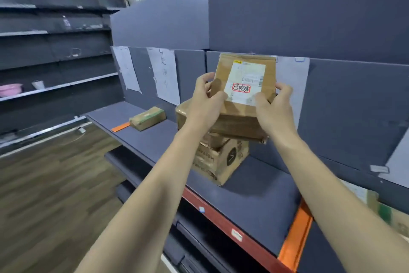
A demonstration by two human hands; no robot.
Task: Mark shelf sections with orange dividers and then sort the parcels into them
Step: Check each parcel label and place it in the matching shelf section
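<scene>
Two orange dividers (295, 231) already mark the shelf (254, 202). One parcel (147, 117) lies in the far section; a stack (221, 160) occupies the middle. Both hands, left (205, 104) and right (273, 110), grip a labelled box (245, 82) above that stack, not yet released. Sorting appears partly complete.

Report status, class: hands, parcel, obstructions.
Left hand, right hand both grip brown cardboard parcel with white label. Held over stacked brown boxes. Nothing blocking.

Bare shelf (152, 140) lies open between the small parcel (147, 118) and the stacked boxes (221, 160); the back wall (345, 100) blocks beyond.
</scene>
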